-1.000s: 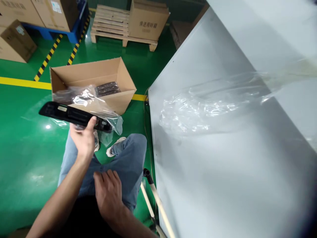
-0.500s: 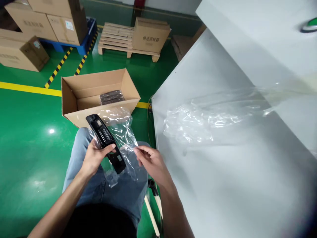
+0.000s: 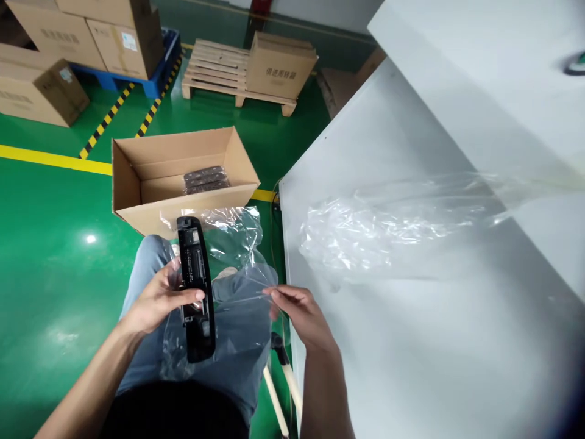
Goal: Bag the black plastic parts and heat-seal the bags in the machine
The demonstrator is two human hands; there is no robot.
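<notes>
My left hand (image 3: pixel 159 299) grips a long black plastic part (image 3: pixel 197 286) around its middle, thumb across the front, over my lap. The part stands nearly upright in view, its recessed, ribbed side facing me. A clear plastic bag (image 3: pixel 235 238) hangs behind and to the right of it. At the bag's right edge, the fingers of my right hand (image 3: pixel 301 314) are pinched on the film. Beyond my knees an open cardboard box (image 3: pixel 183 210) holds several dark wrapped pieces (image 3: pixel 205 180) at its right end.
To the right is a grey-white table (image 3: pixel 388 341) with a heap of clear plastic bags (image 3: pixel 361 231). Cartons (image 3: pixel 123 49) stand on a blue pallet (image 3: pixel 158 85). A wooden pallet (image 3: pixel 214 67) carries one carton (image 3: pixel 281 70). Beside my right forearm is a pale tube frame (image 3: pixel 276 390).
The black part has turned more upright and come slightly lower. My right hand has moved right and down, drawing the bag's edge out from the part.
</notes>
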